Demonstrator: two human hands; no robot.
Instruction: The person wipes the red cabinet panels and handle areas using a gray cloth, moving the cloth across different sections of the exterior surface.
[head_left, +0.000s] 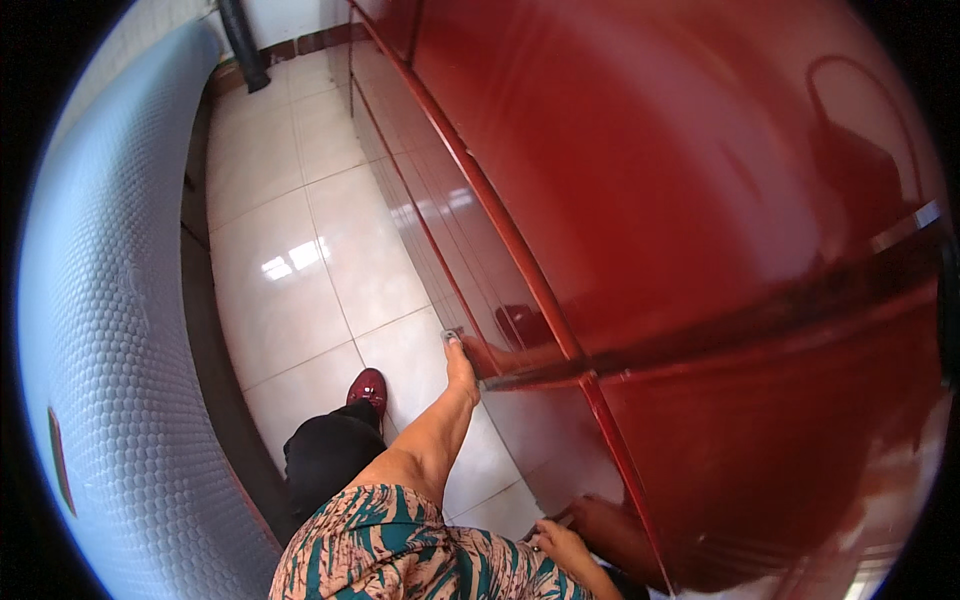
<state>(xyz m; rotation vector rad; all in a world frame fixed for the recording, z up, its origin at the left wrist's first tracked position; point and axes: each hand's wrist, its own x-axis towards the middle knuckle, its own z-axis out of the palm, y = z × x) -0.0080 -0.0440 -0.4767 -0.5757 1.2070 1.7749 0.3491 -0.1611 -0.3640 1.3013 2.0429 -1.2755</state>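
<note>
A tall glossy red cabinet [700,200] fills the right side, with lower drawer fronts [450,240] running along the floor. My left hand [460,362] reaches down with the arm stretched out, its fingers closed on a small metal handle [451,336] at the edge of a lower front. My right hand [560,543] is low by my body, curled around a slim metal handle [566,519] on the nearest cabinet front. Both hands are mirrored in the shiny red surface.
White glossy floor tiles [300,250] form a narrow aisle between the cabinet and a pale blue, dimple-textured surface [110,300] on the left. My red shoe [367,387] and black trouser leg [325,450] stand on the tiles. A dark pipe [240,45] rises at the far end.
</note>
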